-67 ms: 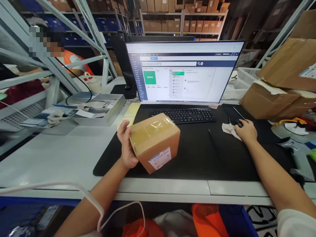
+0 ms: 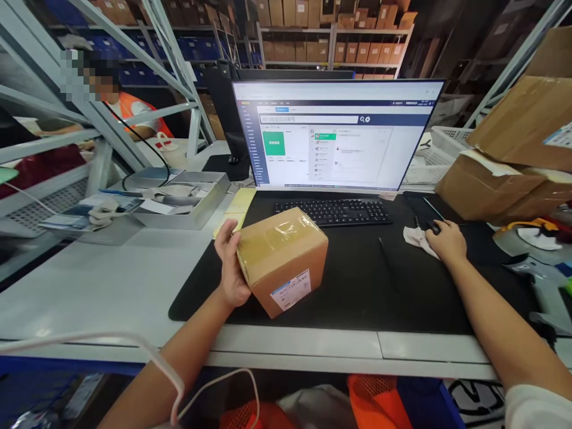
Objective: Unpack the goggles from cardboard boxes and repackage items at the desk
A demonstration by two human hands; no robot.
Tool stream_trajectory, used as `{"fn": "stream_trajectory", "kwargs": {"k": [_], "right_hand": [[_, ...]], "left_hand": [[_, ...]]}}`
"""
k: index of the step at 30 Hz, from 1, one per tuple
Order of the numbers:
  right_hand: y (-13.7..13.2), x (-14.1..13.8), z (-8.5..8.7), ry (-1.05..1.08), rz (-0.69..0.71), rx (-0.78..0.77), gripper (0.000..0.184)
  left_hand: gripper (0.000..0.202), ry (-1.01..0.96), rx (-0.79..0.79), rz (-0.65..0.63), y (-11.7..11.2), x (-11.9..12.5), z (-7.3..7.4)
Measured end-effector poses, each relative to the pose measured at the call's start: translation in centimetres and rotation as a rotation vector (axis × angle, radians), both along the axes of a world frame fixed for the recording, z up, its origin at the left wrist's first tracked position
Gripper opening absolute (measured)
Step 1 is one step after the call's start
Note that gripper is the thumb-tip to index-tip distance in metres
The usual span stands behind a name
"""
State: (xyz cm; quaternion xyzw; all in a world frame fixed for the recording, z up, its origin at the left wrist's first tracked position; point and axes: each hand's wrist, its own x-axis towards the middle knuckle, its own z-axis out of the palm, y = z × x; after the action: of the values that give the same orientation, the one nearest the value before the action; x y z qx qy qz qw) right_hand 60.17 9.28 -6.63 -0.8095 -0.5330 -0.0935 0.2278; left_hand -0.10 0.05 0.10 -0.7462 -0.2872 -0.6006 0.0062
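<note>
My left hand [image 2: 232, 268] grips the left end of a taped cardboard box [image 2: 286, 256], its thumb and fingers round the edge. The box is tilted over the black desk mat [image 2: 353, 286], and a white printed label [image 2: 291, 291] shows on its near side. On the right, my right hand [image 2: 447, 239] is curled over a black computer mouse [image 2: 433, 227]. A crumpled white tissue [image 2: 420, 239] lies beside that hand. Behind the box are a black keyboard [image 2: 333, 213] and a lit monitor [image 2: 335, 137].
A pen [image 2: 383, 253] lies on the mat. Cardboard boxes [image 2: 487, 185] and a barcode scanner [image 2: 547, 292] stand at the right. On the left are a grey tray [image 2: 196, 220] and metal frame bars; a co-worker in an orange vest [image 2: 134, 110] sits beyond. A pale cable [image 2: 134, 339] crosses the front.
The whole view has shifted slightly downward and to the right. Both hands keep their hold on the box and the mouse.
</note>
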Motion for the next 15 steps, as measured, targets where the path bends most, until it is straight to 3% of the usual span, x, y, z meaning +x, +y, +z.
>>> {"fn": "stream_trajectory", "kwargs": {"k": [5,11,15], "right_hand": [[0.76,0.65,-0.15,0.002,0.065,0.004,0.06],[0.77,0.48,0.18,0.042,-0.029,-0.028,0.063],[0.77,0.46,0.15,0.006,-0.004,-0.038,0.062]], "left_hand": [[0.082,0.007,0.01,-0.047,0.1,-0.1,0.32],[0.075,-0.009,0.006,-0.051,0.38,-0.23,0.1],[0.075,-0.057,-0.023,-0.068,0.88,-0.45,-0.55]]}}
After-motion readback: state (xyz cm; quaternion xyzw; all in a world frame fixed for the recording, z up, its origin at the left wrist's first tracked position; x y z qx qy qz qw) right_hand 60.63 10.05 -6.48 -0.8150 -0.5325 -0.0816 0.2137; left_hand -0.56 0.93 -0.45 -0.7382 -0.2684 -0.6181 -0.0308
